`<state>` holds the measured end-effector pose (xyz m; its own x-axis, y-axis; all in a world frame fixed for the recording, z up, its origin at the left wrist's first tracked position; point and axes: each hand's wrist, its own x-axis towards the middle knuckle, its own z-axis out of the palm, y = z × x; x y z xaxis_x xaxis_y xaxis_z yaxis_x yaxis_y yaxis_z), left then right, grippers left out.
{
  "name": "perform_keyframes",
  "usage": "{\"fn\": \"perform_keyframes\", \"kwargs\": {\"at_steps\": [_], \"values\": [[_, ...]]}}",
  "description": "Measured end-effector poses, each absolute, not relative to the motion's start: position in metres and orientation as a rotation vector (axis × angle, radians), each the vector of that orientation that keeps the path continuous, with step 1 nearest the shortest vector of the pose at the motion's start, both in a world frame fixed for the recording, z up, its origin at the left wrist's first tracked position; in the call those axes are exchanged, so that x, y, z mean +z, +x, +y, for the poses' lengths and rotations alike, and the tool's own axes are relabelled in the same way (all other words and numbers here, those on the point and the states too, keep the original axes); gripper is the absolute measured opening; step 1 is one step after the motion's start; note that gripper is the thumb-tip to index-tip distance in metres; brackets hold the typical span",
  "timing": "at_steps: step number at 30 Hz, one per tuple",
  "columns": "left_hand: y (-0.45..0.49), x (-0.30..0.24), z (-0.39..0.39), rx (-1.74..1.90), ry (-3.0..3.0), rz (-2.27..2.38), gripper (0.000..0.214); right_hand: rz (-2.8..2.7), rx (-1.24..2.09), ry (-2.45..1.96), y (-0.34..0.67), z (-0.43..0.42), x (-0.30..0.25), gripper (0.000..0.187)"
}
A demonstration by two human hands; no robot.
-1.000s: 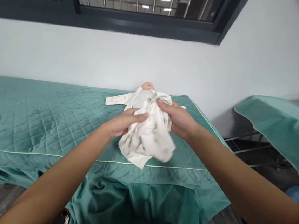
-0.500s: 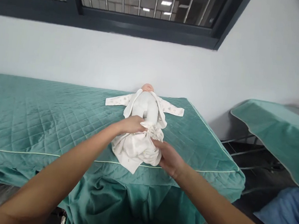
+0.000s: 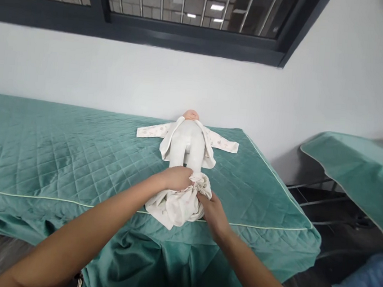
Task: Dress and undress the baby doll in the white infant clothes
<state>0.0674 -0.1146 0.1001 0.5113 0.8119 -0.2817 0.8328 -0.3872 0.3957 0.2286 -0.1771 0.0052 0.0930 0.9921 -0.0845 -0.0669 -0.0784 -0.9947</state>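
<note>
A baby doll (image 3: 188, 136) lies on its back on the green quilted bed, head toward the wall and legs toward me. An opened white printed jacket (image 3: 225, 143) is on its arms, the sleeves spread to both sides. Bunched white printed baby trousers (image 3: 178, 207) surround the lower ends of the doll's legs at the bed's front edge. My left hand (image 3: 177, 178) is closed on the gathered cloth at the left leg. On the right side, my right hand (image 3: 212, 211) grips the same trousers, its thumb on top. The doll's feet are hidden.
The green quilted bed (image 3: 58, 149) runs along the white wall below a dark-framed window (image 3: 188, 37). At the right stands another green-covered bed (image 3: 362, 164) with metal rails under it. Blue fabric (image 3: 371, 282) shows at the lower right.
Both hands have drawn the trousers down the doll's legs toward me, so more of the legs shows. The view has shifted slightly, and the other person's hand at the right edge is gone from view.
</note>
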Motion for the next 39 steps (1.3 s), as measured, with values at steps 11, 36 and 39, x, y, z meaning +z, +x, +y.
{"fn": "perform_keyframes", "kwargs": {"at_steps": [11,36,39], "values": [[0.043,0.11,-0.111,0.322,1.659,0.888,0.049,-0.871,1.146,-1.112,0.23,-0.165,0.001,0.04],[0.082,0.084,-0.095,0.368,2.55,1.515,0.024,-0.679,1.268,-0.96,0.241,-0.103,0.012,0.028],[0.09,0.085,-0.105,0.29,2.676,1.655,0.026,-0.654,1.337,-0.892,0.245,-0.104,0.011,0.032]]}}
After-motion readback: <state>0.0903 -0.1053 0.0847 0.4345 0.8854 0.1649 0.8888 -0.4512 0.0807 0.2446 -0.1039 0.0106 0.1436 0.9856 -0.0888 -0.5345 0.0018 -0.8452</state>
